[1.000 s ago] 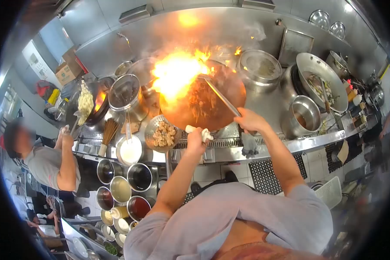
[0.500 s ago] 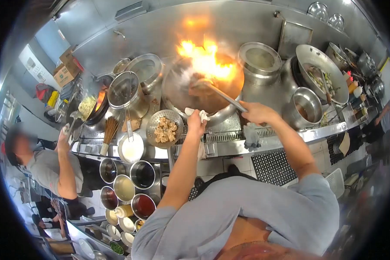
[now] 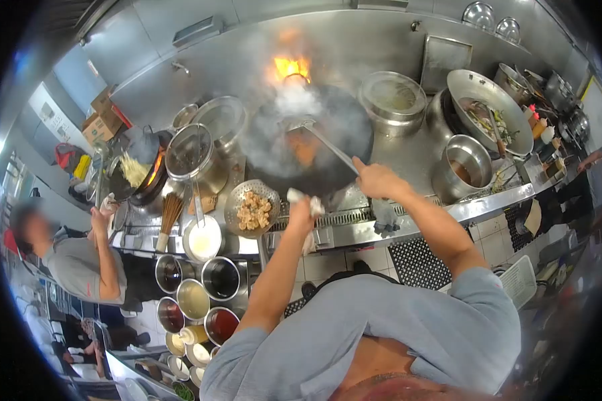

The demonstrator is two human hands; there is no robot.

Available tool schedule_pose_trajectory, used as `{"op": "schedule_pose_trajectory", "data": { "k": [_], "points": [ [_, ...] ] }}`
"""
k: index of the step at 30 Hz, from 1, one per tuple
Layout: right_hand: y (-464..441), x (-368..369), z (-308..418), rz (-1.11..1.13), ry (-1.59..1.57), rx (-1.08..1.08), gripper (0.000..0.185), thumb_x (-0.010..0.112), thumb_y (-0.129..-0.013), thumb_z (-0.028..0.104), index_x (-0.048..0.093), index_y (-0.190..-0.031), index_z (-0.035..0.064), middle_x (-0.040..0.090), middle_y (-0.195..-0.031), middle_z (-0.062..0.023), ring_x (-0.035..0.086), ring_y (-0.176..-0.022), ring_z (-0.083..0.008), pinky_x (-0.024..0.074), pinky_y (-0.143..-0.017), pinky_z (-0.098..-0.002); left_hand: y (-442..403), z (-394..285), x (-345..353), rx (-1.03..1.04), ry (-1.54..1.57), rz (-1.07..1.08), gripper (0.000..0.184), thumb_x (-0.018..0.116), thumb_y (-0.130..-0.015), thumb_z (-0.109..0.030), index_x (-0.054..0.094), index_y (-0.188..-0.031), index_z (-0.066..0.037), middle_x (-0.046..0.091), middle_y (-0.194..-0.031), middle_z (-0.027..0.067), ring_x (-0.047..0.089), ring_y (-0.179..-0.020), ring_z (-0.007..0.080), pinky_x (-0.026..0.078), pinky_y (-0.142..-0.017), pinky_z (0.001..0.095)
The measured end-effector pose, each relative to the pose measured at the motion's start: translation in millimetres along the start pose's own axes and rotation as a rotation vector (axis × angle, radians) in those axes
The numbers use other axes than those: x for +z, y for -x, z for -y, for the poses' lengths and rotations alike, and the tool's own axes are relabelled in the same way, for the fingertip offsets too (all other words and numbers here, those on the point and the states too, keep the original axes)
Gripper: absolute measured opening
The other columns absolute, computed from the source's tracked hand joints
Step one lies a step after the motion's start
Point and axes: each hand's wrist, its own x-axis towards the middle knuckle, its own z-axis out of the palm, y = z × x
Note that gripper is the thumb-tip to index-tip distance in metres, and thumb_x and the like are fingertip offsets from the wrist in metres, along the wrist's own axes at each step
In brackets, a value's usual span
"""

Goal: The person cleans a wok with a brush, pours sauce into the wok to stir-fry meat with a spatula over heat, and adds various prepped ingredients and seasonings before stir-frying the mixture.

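My left hand is closed around a folded white cloth at the near edge of a large dark wok. My right hand grips the metal handle of a long ladle. The ladle's head reaches into the wok, where thick smoke partly hides it. An orange-brown patch shows low in the wok. Flames rise beyond the far rim. Beside my left hand, a perforated strainer holds browned fried pieces.
Lidded pots flank the wok. At right stand a steel pot and a wide pan of greens. Several sauce containers sit at lower left. A co-worker handles another flaming wok at left.
The flames over my wok have shrunk toward its far edge, and smoke has spread across it. Both my hands have shifted slightly, still holding the cloth and ladle. The co-worker's pale food has moved.
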Motion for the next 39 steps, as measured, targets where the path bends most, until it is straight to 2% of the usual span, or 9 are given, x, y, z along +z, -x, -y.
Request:
{"op": "schedule_pose_trajectory", "data": {
  "k": [3,5,7,9,15,19,23,29,39],
  "points": [
    [30,-26,-3,0.009,-0.147,-0.055,0.060,0.049,-0.086,0.023,0.032,-0.141,0.0038,0.065,-0.092,-0.0247,0.062,-0.078,-0.0431,0.0480,-0.077,-0.0494,42,0,2,-0.035,-0.095,-0.043,0.026,0.050,-0.087,-0.011,0.049,-0.113,-0.008,0.059,-0.098,0.0091,0.061,-0.079,0.0218,0.046,-0.054,0.0389],
    [38,-33,-15,-0.080,-0.138,-0.161,0.054,0.047,-0.086,0.017,0.038,-0.138,0.0056,0.067,-0.088,-0.0200,0.064,-0.063,-0.0348,0.0518,-0.061,-0.0431,37,-21,12,0.032,0.067,-0.064,0.017,0.050,-0.086,-0.011,0.053,-0.101,-0.007,0.059,-0.090,0.0072,0.059,-0.072,0.0195,0.042,-0.048,0.0348],
    [64,-89,12,0.305,-0.342,0.054,0.061,0.051,-0.085,0.020,0.034,-0.141,0.0070,0.065,-0.078,-0.0152,0.060,-0.053,-0.0269,0.0507,-0.053,-0.0380,-7,-25,-1,0.334,-0.037,0.258,0.006,0.050,-0.086,-0.013,0.052,-0.086,-0.007,0.056,-0.075,0.0043,0.055,-0.061,0.0143,0.037,-0.038,0.0253],
    [39,-70,-4,0.324,-0.346,0.019,0.060,0.051,-0.085,0.019,0.035,-0.141,0.0075,0.061,-0.070,-0.0100,0.054,-0.045,-0.0180,0.0461,-0.044,-0.0321,3,-64,36,0.028,0.124,0.063,0.007,0.049,-0.087,-0.013,0.053,-0.088,-0.007,0.057,-0.076,0.0049,0.056,-0.062,0.0133,0.039,-0.039,0.0247],
    [19,-11,-6,-0.014,-0.259,-0.026,0.058,0.052,-0.086,0.020,0.038,-0.140,0.0064,0.055,-0.062,-0.0076,0.053,-0.043,-0.0152,0.0442,-0.043,-0.0318,10,2,18,0.063,0.071,-0.075,0.015,0.047,-0.087,-0.007,0.051,-0.102,-0.004,0.058,-0.082,0.0069,0.059,-0.067,0.0184,0.043,-0.041,0.0292],
    [63,-40,-1,0.049,-0.663,0.151,0.058,0.052,-0.086,0.020,0.037,-0.141,0.0075,0.055,-0.064,-0.0078,0.051,-0.044,-0.0153,0.0441,-0.045,-0.0318,0,-12,16,0.077,0.143,-0.138,0.022,0.050,-0.085,-0.008,0.051,-0.107,-0.004,0.060,-0.088,0.0092,0.060,-0.069,0.0194,0.043,-0.044,0.0315],
    [49,-12,3,-0.082,-0.763,0.189,0.057,0.052,-0.087,0.020,0.038,-0.141,0.0094,0.054,-0.064,-0.0059,0.050,-0.044,-0.0153,0.0446,-0.046,-0.0313,-54,-48,13,0.134,0.043,-0.042,0.011,0.049,-0.082,-0.012,0.053,-0.090,-0.007,0.056,-0.077,0.0061,0.054,-0.061,0.0155,0.036,-0.039,0.0258],
    [-6,28,-1,0.001,-0.810,0.146,0.060,0.053,-0.086,0.017,0.035,-0.142,0.0067,0.049,-0.059,-0.0035,0.048,-0.040,-0.0137,0.0397,-0.040,-0.0301,-39,-54,-4,-0.061,0.067,0.131,0.029,0.053,-0.092,-0.044,0.056,-0.093,-0.016,0.061,-0.078,-0.0027,0.058,-0.066,0.0121,0.040,-0.045,0.0237],
    [-12,43,21,-0.055,-0.819,0.165,0.059,0.053,-0.084,0.014,0.038,-0.141,0.0110,0.049,-0.059,-0.0053,0.050,-0.042,-0.0149,0.0410,-0.042,-0.0314,56,-16,-61,0.016,0.172,0.178,0.037,0.061,-0.089,-0.030,0.054,-0.116,-0.006,0.063,-0.099,0.0082,0.063,-0.086,0.0219,0.055,-0.071,0.0383]
  ]
}}
